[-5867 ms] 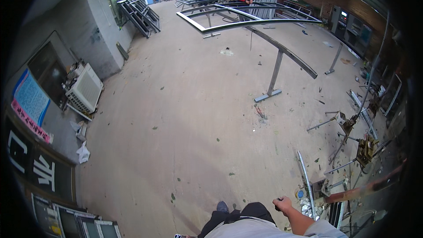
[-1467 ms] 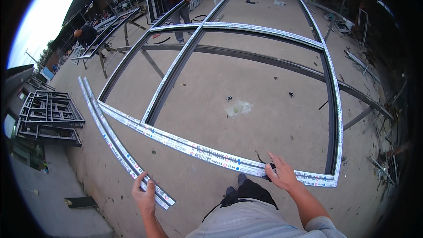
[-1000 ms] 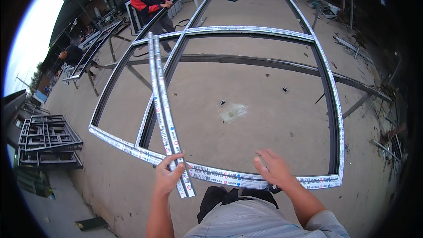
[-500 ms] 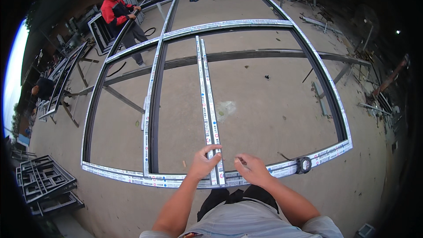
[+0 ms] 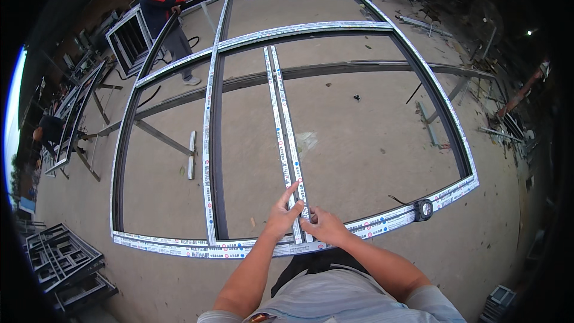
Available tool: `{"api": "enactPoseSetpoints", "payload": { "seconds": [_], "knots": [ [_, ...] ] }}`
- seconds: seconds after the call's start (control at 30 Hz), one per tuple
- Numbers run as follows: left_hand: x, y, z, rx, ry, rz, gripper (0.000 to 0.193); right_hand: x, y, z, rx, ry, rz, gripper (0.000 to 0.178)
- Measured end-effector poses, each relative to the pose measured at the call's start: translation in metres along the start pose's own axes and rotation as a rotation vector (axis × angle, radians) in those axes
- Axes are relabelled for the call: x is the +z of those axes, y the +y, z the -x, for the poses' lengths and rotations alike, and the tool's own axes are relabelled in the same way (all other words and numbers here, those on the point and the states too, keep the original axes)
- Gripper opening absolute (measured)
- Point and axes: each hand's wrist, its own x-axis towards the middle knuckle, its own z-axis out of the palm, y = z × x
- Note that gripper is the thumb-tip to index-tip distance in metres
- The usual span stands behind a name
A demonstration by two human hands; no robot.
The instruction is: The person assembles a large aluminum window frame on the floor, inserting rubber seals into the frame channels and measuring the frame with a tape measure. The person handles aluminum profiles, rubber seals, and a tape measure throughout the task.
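Two long, narrow metal profile strips, a left one [image 5: 276, 116] and a right one [image 5: 287, 119], lie nearly side by side across the opening of a large window frame [image 5: 210, 143]. Printed protective film covers strips and frame alike. Their near ends overlap the frame's front bar. My left hand [image 5: 278, 218] grips the strips close to that end, thumb on top and index finger stretched along them; its other fingers are partly hidden. Closed fingers of my right hand [image 5: 327, 227] pinch the right strip's outer edge, just above the front bar.
A round black tape measure [image 5: 423, 210] sits on the front bar at right. A dark support beam [image 5: 251, 82] runs beneath the frame. Behind it at left stands a co-worker [image 5: 160, 15]. Stacked frames [image 5: 63, 251] lie at lower left; scrap profiles [image 5: 511, 125] at right.
My right hand has moved left and closed on the right strip. The strips' near ends have shifted slightly right. The co-worker has an arm stretched out, and my view has shifted a little.
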Motion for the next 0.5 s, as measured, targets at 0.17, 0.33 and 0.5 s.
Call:
{"api": "enactPoseSetpoints", "payload": {
  "seconds": [0.17, 0.33, 0.5],
  "knots": [
    [-0.004, 0.0, 0.003, -0.042, 0.05, 0.097, 0.084, -0.008, -0.02, -0.003, 0.135, -0.114, -0.143, 0.065],
    [0.002, 0.005, 0.004, -0.131, 0.125, 0.14, 0.089, -0.001, 0.003, -0.012, 0.098, -0.042, -0.109, 0.062],
    [0.007, -0.001, -0.006, -0.106, 0.193, 0.114, 0.071, -0.005, 0.018, -0.017, 0.041, 0.058, -0.145, 0.055]
  ]
}}
